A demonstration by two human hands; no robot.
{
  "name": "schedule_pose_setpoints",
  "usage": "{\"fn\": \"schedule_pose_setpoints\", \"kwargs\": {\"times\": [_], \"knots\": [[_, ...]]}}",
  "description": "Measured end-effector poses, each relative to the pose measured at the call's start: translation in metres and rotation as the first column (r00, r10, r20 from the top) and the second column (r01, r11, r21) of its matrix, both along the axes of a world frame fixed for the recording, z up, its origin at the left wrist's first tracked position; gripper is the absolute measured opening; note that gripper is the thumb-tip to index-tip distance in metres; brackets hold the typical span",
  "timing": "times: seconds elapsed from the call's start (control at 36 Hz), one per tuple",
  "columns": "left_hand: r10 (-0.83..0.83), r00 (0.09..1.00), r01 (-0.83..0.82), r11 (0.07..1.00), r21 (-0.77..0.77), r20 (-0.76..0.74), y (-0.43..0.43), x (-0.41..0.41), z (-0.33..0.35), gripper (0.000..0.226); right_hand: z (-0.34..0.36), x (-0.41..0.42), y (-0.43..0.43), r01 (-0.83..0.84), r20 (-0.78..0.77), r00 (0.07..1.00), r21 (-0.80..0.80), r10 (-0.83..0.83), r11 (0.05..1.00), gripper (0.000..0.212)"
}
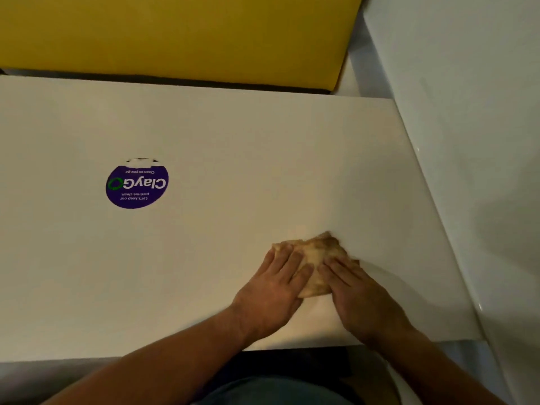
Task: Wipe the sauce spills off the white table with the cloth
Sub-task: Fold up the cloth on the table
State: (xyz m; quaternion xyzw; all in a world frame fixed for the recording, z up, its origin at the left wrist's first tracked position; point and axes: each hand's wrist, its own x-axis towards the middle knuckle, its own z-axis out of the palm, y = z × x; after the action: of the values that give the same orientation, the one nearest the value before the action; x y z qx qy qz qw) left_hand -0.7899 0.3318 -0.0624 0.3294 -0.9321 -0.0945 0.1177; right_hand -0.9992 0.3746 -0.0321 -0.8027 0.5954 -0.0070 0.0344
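A crumpled tan cloth (pixel 317 254) with brownish stains lies on the white table (pixel 233 159), right of centre near the front edge. My left hand (pixel 273 290) lies flat on the cloth's left side, fingers straight. My right hand (pixel 358 290) presses flat on its right side, fingers straight too. Both hands cover the cloth's near part. No sauce spill shows on the bare table surface around the cloth.
A round purple sticker (pixel 136 185) is stuck on the table's left half. A yellow cushioned seat (pixel 175 33) runs along the far edge. A pale wall (pixel 473 141) borders the table's right edge.
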Motion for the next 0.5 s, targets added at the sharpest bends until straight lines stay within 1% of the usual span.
{"fn": "schedule_pose_setpoints", "kwargs": {"times": [0.08,0.17,0.25,0.31,0.39,0.42,0.44,0.47,0.5], "knots": [[0.007,1.0,-0.007,1.0,0.026,0.002,0.004,0.002,-0.001,0.056,-0.003,0.003,0.007,0.042,0.091,0.995,0.092,-0.051,0.995,0.049],[0.019,1.0,-0.02,0.996,0.083,0.017,0.01,0.004,0.003,0.06,-0.005,0.003,0.012,0.071,0.118,0.989,0.174,-0.093,0.982,0.057],[0.024,0.996,-0.032,0.995,0.093,0.088,0.016,0.005,0.003,0.058,0.001,0.006,0.01,0.065,0.098,0.992,0.162,-0.082,0.985,0.054],[0.043,0.992,-0.059,0.988,0.142,0.117,0.015,0.005,0.008,0.057,0.01,0.008,0.002,0.072,0.122,0.989,0.122,-0.087,0.99,0.047],[0.117,0.993,-0.118,0.948,0.297,0.021,0.006,0.003,0.016,0.058,0.018,0.012,-0.01,0.093,0.174,0.98,0.041,-0.099,0.995,0.036],[0.14,0.99,-0.129,0.949,0.287,-0.019,0.003,0.002,0.017,0.054,0.018,0.014,-0.013,0.093,0.194,0.976,0.033,-0.098,0.995,0.037],[0.16,0.986,-0.145,0.959,0.244,-0.042,0.0,0.002,0.018,0.048,0.019,0.015,-0.017,0.086,0.213,0.972,0.047,-0.094,0.995,0.039],[0.178,0.982,-0.165,0.969,0.183,-0.057,-0.002,0.001,0.016,0.042,0.018,0.017,-0.021,0.071,0.222,0.971,0.077,-0.087,0.994,0.041],[0.198,0.979,-0.188,0.97,0.152,-0.054,-0.003,-0.001,0.015,0.036,0.016,0.017,-0.025,0.054,0.218,0.973,0.121,-0.08,0.991,0.041]]}}
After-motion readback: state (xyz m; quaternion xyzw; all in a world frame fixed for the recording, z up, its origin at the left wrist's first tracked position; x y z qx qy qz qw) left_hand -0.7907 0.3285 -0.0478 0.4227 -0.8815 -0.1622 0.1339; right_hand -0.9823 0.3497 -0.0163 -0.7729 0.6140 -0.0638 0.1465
